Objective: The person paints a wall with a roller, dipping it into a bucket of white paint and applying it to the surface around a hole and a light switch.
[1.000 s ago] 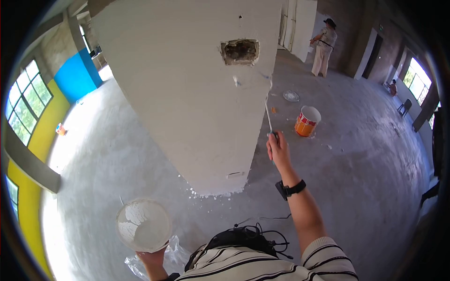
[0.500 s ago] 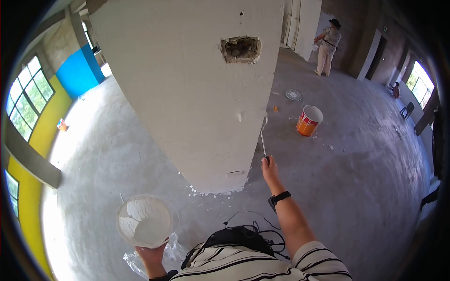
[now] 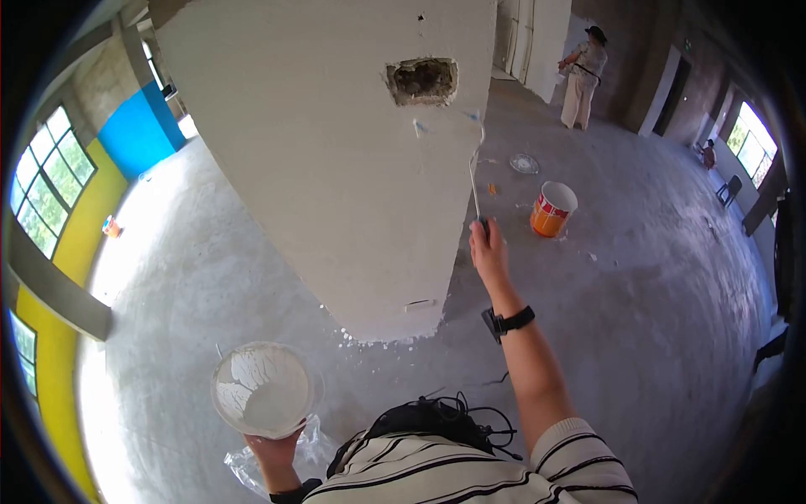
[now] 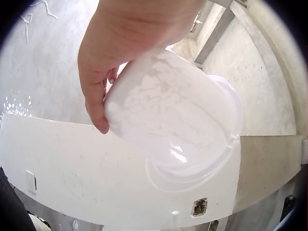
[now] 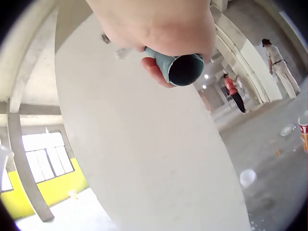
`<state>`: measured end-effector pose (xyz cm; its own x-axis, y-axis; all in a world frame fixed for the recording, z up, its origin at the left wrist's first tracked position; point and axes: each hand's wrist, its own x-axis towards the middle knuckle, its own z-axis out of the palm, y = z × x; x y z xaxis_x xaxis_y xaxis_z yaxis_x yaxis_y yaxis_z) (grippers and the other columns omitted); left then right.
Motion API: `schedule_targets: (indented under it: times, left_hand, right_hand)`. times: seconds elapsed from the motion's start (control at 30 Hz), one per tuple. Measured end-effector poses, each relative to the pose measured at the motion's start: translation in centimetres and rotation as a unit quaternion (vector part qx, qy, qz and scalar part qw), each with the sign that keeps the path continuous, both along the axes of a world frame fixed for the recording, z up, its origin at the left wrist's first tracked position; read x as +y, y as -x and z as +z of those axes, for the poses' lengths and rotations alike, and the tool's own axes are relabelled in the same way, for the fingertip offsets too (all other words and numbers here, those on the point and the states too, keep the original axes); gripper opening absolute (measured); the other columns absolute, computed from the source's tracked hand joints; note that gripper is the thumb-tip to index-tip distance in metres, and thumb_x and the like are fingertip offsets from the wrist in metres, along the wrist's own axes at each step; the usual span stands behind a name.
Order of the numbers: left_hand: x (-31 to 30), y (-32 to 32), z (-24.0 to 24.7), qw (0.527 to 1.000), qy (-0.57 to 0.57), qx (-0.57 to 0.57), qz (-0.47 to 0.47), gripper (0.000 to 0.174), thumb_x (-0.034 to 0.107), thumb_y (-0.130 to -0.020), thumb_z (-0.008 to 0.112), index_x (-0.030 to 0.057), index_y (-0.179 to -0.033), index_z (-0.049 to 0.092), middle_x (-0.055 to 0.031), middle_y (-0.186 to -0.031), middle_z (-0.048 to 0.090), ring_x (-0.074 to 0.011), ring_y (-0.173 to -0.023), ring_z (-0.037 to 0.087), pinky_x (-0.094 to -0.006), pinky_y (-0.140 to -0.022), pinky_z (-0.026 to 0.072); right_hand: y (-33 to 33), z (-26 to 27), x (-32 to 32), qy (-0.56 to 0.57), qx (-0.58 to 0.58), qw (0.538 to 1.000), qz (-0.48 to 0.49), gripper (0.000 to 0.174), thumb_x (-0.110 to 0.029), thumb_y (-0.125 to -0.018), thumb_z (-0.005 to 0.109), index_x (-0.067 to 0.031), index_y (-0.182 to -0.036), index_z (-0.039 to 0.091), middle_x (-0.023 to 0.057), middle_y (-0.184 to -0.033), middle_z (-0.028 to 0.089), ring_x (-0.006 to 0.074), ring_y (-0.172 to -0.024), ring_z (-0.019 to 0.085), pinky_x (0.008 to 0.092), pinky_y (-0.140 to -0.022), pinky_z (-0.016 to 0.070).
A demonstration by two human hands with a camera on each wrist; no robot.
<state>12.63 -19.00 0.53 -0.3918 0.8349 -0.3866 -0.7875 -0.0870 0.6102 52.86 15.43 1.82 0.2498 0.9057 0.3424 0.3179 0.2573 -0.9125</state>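
My right hand (image 3: 489, 254) grips a paint roller's handle, whose teal hollow end (image 5: 185, 70) pokes out below the palm in the right wrist view. From it a bent wire (image 3: 473, 185) runs up to the whitish roller head (image 3: 447, 120), bluish at both ends, on the white pillar (image 3: 336, 202) just below a ragged hole (image 3: 422, 81). Low at the left, my left hand (image 3: 275, 454) holds a white tub (image 3: 290, 363) from underneath, with white paint inside. In the left wrist view its fingers (image 4: 98, 113) curl against the tub's side.
An orange and white bucket (image 3: 552, 210) and a round lid (image 3: 524, 163) sit on the grey floor right of the pillar. Paint spatters (image 3: 369, 338) mark its foot. Black cables (image 3: 462, 412) hang at my waist. Another person (image 3: 583, 80) stands at the far wall.
The roller went down the pillar's right edge with my right hand, then came back up to just below the hole. My left hand still holds the tub in about the same place.
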Motion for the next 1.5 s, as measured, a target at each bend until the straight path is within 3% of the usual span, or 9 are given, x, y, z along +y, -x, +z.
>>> schedule_targets:
  times: [0.03, 0.07, 0.13, 0.47, 0.57, 0.8, 0.87, 1.0, 1.5]
  left_hand:
    - [-0.1, 0.0, -0.3, 1.0, -0.003, -0.01, -0.002, 0.065, 0.057, -0.092, 0.04, 0.0137, -0.14, 0.044, -0.0145, -0.136, 0.05, -0.0422, -0.117, 0.055, -0.0625, -0.083, 0.053]
    - [-0.1, 0.1, -0.4, 1.0, -0.006, -0.019, -0.003, 0.065, 0.057, -0.092, 0.04, 0.0137, -0.14, 0.044, -0.0147, -0.136, 0.05, -0.0422, -0.117, 0.055, -0.0628, -0.083, 0.0526]
    - [-0.1, -0.1, -0.3, 1.0, -0.005, -0.024, 0.003, 0.064, 0.056, -0.092, 0.04, 0.0136, -0.141, 0.044, -0.0151, -0.136, 0.05, -0.0424, -0.118, 0.055, -0.0628, -0.083, 0.053]
    - [-0.4, -0.4, -0.8, 0.993, -0.013, 0.116, -0.004, 0.062, 0.053, -0.095, 0.037, 0.0122, -0.142, 0.041, -0.0162, -0.138, 0.048, -0.0435, -0.119, 0.054, -0.0633, -0.083, 0.0543]
    - [-0.3, -0.2, -0.4, 0.999, 0.009, 0.026, -0.02, 0.062, 0.057, -0.092, 0.038, 0.0181, -0.14, 0.044, -0.0104, -0.137, 0.05, -0.0382, -0.122, 0.051, -0.0612, -0.085, 0.0496]
    - [0.0, 0.0, -0.4, 0.999, -0.001, -0.001, -0.044, 0.062, 0.056, -0.091, 0.038, 0.0185, -0.14, 0.045, -0.0098, -0.138, 0.049, -0.0382, -0.123, 0.05, -0.0614, -0.087, 0.0482]
    - [0.1, 0.0, -0.4, 0.999, -0.008, 0.014, -0.047, 0.062, 0.056, -0.091, 0.038, 0.0184, -0.14, 0.045, -0.0099, -0.139, 0.049, -0.0386, -0.125, 0.048, -0.0621, -0.088, 0.0469]
    - [0.2, -0.4, 0.1, 1.0, 0.009, -0.007, -0.027, 0.062, 0.056, -0.091, 0.04, 0.0181, -0.14, 0.044, -0.01, -0.139, 0.049, -0.0386, -0.125, 0.048, -0.0627, -0.09, 0.0454]
    - [-0.2, -0.5, -0.2, 0.999, 0.007, 0.028, 0.016, 0.061, 0.053, -0.096, 0.036, 0.0124, -0.141, 0.042, -0.0164, -0.138, 0.05, -0.0431, -0.119, 0.055, -0.0627, -0.083, 0.0543]
  right_hand:
    - [0.1, 1.0, 0.2, 0.028, -0.036, 0.999, 0.006, 0.036, -0.04, -0.1, 0.049, -0.0039, -0.101, 0.053, 0.0152, -0.074, 0.063, 0.0374, -0.068, 0.063, 0.0416, -0.059, 0.047]
    - [0.3, 0.8, 0.5, 0.029, -0.035, 0.999, 0.006, 0.036, -0.04, -0.1, 0.049, -0.0039, -0.101, 0.053, 0.0152, -0.074, 0.063, 0.0374, -0.068, 0.063, 0.0416, -0.059, 0.047]
    - [0.5, -0.8, 1.6, -0.015, -0.02, 1.0, 0.001, 0.033, -0.039, -0.101, 0.049, -0.0066, -0.097, 0.052, -0.0014, -0.062, 0.049, 0.0073, -0.048, 0.045, 0.0251, -0.042, 0.035]
    - [-0.6, -22.4, -4.4, 0.12, -0.154, 0.978, -0.073, 0.038, -0.04, -0.099, 0.048, -0.0026, -0.093, 0.053, 0.0081, -0.065, 0.058, 0.0218, -0.054, 0.058, 0.0361, -0.049, 0.0431]
    - [-0.9, -21.3, -6.4, 0.208, -0.128, 0.969, -0.045, 0.041, -0.043, -0.098, 0.048, -0.0026, -0.092, 0.053, 0.0081, -0.065, 0.058, 0.0218, -0.055, 0.059, 0.0361, -0.05, 0.0435]
    - [0.9, -10.1, -2.1, 0.005, -0.034, 0.999, -0.024, 0.032, -0.037, -0.099, 0.054, -0.0054, -0.093, 0.053, 0.0017, -0.061, 0.051, 0.0079, -0.051, 0.047, 0.0267, -0.044, 0.0369]
    - [1.8, -3.8, -0.9, 0.033, -0.047, 0.998, 0.004, 0.036, -0.039, -0.1, 0.047, -0.0038, -0.103, 0.052, 0.024, -0.082, 0.065, 0.0481, -0.081, 0.061, 0.0526, -0.064, 0.0465]
    - [3.3, 1.4, 0.1, 0.06, -0.034, 0.997, 0.037, 0.036, -0.039, -0.101, 0.046, -0.0039, -0.105, 0.05, 0.0233, -0.082, 0.065, 0.0485, -0.081, 0.061, 0.0532, -0.065, 0.0469]
    - [4.4, -19.6, -7.4, 0.226, -0.16, 0.961, -0.001, 0.046, -0.044, -0.099, 0.043, 0.0002, -0.11, 0.054, 0.0293, -0.095, 0.066, 0.0485, -0.091, 0.062, 0.055, -0.077, 0.0487]
